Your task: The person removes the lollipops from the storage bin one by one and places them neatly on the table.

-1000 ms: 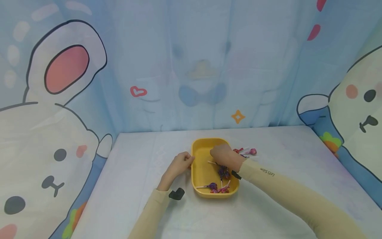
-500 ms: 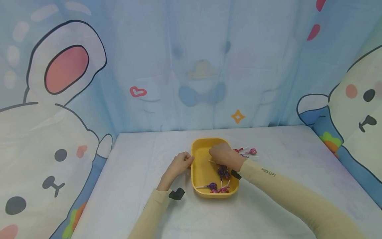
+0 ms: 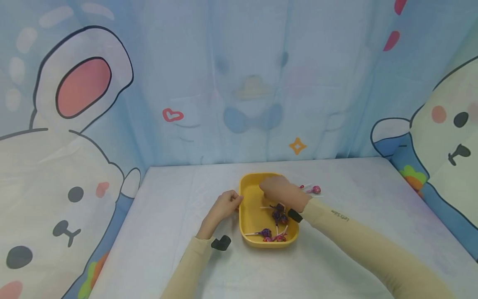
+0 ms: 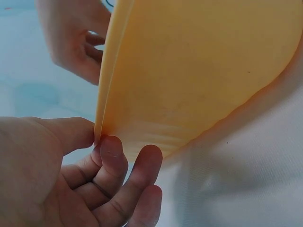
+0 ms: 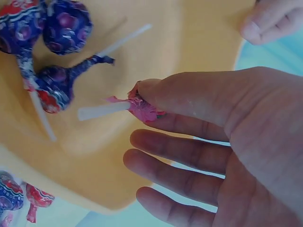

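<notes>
While the right hand (image 3: 284, 193) pinches the pink-wrapped lollipop (image 5: 139, 109) by its head between thumb and index finger, the remaining three fingers extend, separated from one another. The lollipop is over the interior of the yellow tray (image 3: 252, 218); contact with the tray floor cannot be confirmed. Its long axis runs outward from the fingertips, stick foremost; near the stick's free end, ahead of the fingers, lies a purple-wrapped lollipop (image 5: 54, 87). The left hand (image 3: 225, 204) is farther: its fingers pinch the tray rim, left of the right-hand fingers.
</notes>
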Demonstrator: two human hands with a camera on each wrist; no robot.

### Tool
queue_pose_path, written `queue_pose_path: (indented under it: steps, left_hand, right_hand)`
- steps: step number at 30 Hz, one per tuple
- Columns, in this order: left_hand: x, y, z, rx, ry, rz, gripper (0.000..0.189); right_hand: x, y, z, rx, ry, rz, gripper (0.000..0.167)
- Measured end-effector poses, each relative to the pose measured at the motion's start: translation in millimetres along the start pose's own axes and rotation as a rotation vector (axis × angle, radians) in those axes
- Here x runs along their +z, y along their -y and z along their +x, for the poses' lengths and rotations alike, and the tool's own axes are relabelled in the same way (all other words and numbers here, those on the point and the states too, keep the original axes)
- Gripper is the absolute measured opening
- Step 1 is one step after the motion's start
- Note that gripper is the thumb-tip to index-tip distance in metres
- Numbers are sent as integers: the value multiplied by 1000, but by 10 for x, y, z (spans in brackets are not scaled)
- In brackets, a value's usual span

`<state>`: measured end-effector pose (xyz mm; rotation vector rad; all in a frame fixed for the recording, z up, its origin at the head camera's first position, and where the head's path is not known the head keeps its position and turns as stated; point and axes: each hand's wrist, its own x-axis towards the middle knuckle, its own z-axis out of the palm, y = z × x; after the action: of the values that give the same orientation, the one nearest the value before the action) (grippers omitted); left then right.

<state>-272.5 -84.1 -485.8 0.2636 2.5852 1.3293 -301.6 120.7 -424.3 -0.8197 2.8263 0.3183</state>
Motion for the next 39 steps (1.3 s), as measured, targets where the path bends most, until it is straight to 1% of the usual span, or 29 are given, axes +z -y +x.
queue_pose_path:
  steps: [2, 6, 13, 21, 26, 30, 33, 39]
  left_hand:
    - [-1, 2, -1, 1, 0, -4, 26]
    - [-6, 2, -7, 7, -2, -5, 26]
    - [-10, -10, -18, 12, -2, 1, 26]
    - [-10, -17, -26, 10, 2, -5, 26]
    - [-14, -13, -24, 13, 0, -2, 27]
    - [-13, -6, -24, 18, 2, -9, 27]
    - [-10, -1, -19, 17, 0, -11, 26]
    - [-9, -14, -19, 7, -2, -3, 26]
  right_hand:
    - [-34, -32, -17, 3, -4, 34, 19]
    - [-107, -102, -45, -18, -21, 69, 19]
    - [-167, -146, -97, -18, -16, 137, 19]
    - [-172, -264, -133, -19, -52, 146, 17]
    - [-197, -382, -169, -13, -67, 168, 12]
    - [-243, -466, -220, -3, -71, 198, 7]
    - [-280, -514, -265, -1, -84, 234, 8]
    - [-305, -626, -325, 11, -100, 268, 8]
